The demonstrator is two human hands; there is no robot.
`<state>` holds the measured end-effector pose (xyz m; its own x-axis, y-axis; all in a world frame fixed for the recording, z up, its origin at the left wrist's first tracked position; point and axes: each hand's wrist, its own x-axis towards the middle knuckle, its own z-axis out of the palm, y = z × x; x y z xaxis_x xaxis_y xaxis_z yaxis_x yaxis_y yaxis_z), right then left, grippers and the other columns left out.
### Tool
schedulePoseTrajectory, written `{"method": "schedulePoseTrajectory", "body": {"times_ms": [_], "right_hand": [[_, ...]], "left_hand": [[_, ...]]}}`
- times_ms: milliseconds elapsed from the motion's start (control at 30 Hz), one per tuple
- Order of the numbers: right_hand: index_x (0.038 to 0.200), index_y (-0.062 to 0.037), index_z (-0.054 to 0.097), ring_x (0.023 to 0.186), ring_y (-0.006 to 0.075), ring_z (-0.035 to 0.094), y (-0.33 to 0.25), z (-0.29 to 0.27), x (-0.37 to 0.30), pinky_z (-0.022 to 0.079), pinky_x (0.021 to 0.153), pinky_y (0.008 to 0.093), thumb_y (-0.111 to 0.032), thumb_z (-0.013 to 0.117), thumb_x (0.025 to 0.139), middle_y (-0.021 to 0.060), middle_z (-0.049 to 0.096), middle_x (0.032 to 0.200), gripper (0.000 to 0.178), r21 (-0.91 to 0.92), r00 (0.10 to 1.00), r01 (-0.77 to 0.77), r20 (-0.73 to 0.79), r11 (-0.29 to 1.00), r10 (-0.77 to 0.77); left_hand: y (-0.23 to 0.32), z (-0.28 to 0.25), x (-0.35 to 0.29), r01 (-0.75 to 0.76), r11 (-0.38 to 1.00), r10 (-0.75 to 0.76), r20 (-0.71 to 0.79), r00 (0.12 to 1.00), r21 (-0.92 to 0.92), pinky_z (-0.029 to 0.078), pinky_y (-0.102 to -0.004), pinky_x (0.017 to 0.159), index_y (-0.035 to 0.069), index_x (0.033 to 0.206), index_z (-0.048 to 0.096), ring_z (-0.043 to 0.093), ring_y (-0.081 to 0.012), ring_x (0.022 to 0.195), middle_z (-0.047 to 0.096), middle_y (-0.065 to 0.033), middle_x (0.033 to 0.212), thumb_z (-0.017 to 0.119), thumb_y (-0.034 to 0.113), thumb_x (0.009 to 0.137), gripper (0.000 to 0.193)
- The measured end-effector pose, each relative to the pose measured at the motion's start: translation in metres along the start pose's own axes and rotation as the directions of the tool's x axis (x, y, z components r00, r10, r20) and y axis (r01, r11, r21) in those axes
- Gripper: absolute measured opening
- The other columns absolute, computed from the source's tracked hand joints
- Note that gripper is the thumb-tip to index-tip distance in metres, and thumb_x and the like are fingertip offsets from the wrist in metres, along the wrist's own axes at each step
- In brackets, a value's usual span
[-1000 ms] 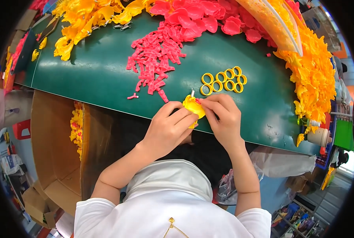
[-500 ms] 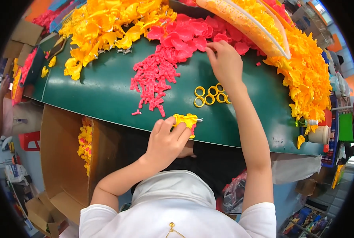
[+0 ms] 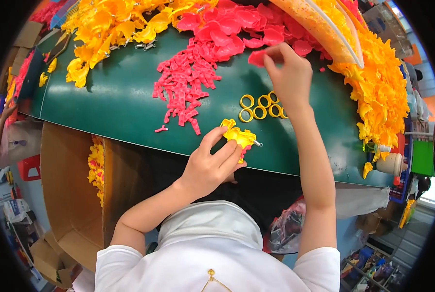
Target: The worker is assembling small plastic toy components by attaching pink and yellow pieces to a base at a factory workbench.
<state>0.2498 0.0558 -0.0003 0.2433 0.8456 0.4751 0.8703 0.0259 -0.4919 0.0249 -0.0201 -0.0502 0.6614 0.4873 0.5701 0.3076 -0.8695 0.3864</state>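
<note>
One yellow plastic piece (image 3: pixel 240 136) with one metal pin (image 3: pixel 258 143) was clamped in the left hand (image 3: pixel 206 165), mostly sticking out past the fingertips near the edge of the green table (image 3: pixel 332 141). The right hand (image 3: pixel 294 73) had one pink piece (image 3: pixel 257 58) pinched at its fingertips, and I counted seven yellow rings (image 3: pixel 246 120) beside that arm, some partly hidden.

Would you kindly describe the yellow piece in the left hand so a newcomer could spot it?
Along the near edge of the green table, around its middle, is the left hand. It holds the yellow piece, with a silvery pin jutting from its right side. Unlike the heaped yellow pieces, it is in a hand, apart from every pile.
</note>
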Motion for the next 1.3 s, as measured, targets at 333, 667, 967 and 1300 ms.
{"method": "schedulePoseTrajectory", "body": {"times_ms": [333, 667, 967, 1300], "right_hand": [[0.085, 0.0006, 0.067, 0.065, 0.0173, 0.066, -0.042, -0.024, -0.113, 0.052, 0.058, 0.0246, 0.004, 0.071, 0.073, 0.0087, 0.067, 0.077, 0.013, 0.203, 0.991, 0.042, 0.117, 0.978, -0.066], [0.079, 0.0016, 0.063, 0.067, 0.0200, 0.069, -0.041, -0.009, -0.124, 0.054, 0.057, 0.0250, 0.008, 0.071, 0.071, 0.0099, 0.068, 0.078, 0.012, 0.231, 0.988, 0.148, -0.069, 0.962, -0.136], [0.106, 0.0007, 0.069, 0.088, 0.0271, 0.070, -0.038, -0.038, -0.119, 0.056, 0.077, 0.0313, 0.001, 0.068, 0.081, 0.0169, 0.070, 0.102, 0.025, 0.364, 0.957, -0.114, 0.291, 0.924, 0.003], [0.104, -0.0005, 0.070, 0.094, 0.0265, 0.069, -0.021, -0.036, -0.142, 0.056, 0.079, 0.0315, 0.002, 0.067, 0.081, 0.0156, 0.069, 0.105, 0.023, 0.530, 0.999, -0.033, 0.005, 0.847, 0.035]], "left_hand": [[-0.001, 0.000, -0.001, -0.022, 1.000, 0.022, -0.009, 1.000, -0.003, 0.055, -0.0381, 0.090, -0.001, 0.096, 0.068, 0.051, -0.0352, 0.115, 0.060, -0.0084, 0.103, 0.076, 0.016, 0.071, 0.031], [-0.006, -0.002, 0.003, -0.010, 0.995, 0.009, -0.012, 1.000, -0.104, 0.054, -0.0437, 0.089, -0.001, 0.095, 0.070, 0.053, -0.0365, 0.111, 0.064, -0.0100, 0.099, 0.076, 0.021, 0.072, 0.032], [-0.011, -0.002, 0.010, -0.039, 0.988, 0.036, -0.019, 0.999, -0.147, 0.056, -0.0425, 0.089, -0.002, 0.095, 0.068, 0.054, -0.0370, 0.111, 0.063, -0.0101, 0.099, 0.077, 0.018, 0.070, 0.033], [0.003, -0.001, 0.003, 0.042, 0.954, -0.100, -0.183, 0.978, -0.298, 0.043, -0.0433, 0.096, 0.006, 0.129, 0.039, 0.047, -0.0319, 0.120, 0.031, -0.0108, 0.129, 0.083, 0.060, 0.059, 0.098]]}}
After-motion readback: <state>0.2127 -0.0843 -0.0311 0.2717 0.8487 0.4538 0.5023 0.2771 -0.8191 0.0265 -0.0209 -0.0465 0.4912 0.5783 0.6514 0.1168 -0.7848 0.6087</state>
